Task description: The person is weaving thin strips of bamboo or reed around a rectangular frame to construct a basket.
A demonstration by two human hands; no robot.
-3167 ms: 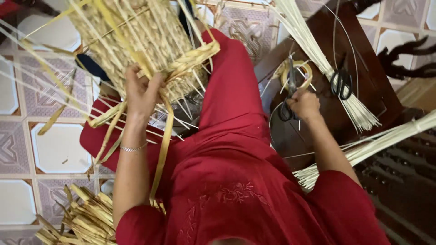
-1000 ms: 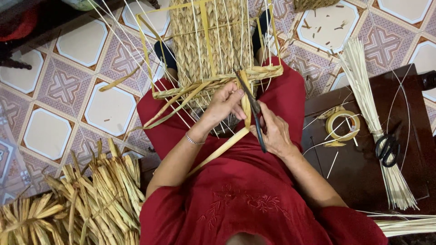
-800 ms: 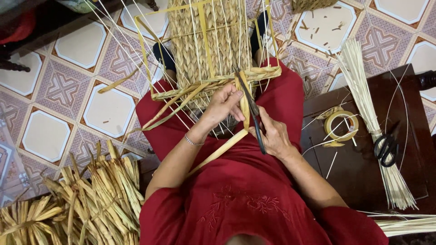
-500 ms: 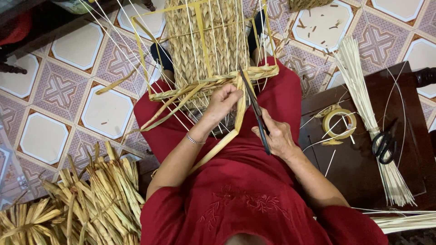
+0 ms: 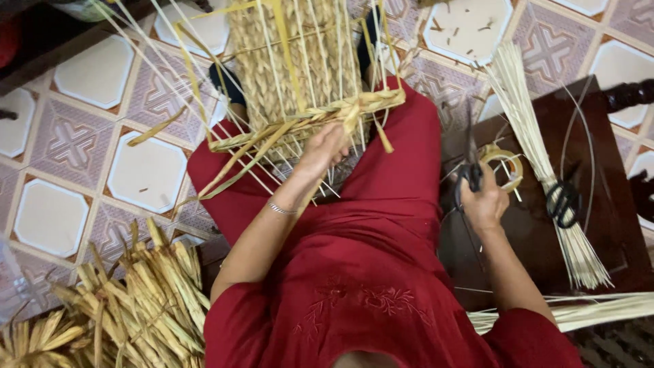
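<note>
A half-woven basket (image 5: 300, 61) of pale straw stands on the person's lap in the upper middle of the frame, its long axis running up and down the picture, its unfinished edge toward the person and thin stakes fanning out from that edge toward the lower left. A band of flat yellow strips (image 5: 320, 116) crosses its near edge, sloping slightly from lower left to upper right. The left hand (image 5: 325, 146) sits just under that band, fingers curled together around a strip and pressed against the weave. The right hand (image 5: 482, 199), at right of centre over a dark brown wooden stool (image 5: 613, 204), is closed around the handles of a pair of scissors (image 5: 471, 160), whose blades point straight up the frame, nearly parallel to the basket's stakes and well apart from the basket. Just beside the blades lies a roll of yellowish tape (image 5: 503, 163). A bundle of thin pale reeds (image 5: 545, 163) lies on the stool, slanting from upper left to lower right, with a second, black-handled pair of scissors (image 5: 564, 201) resting on it. A heap of dry straw strips (image 5: 116, 307) fills the lower left, on a patterned tile floor (image 5: 88, 136).
</note>
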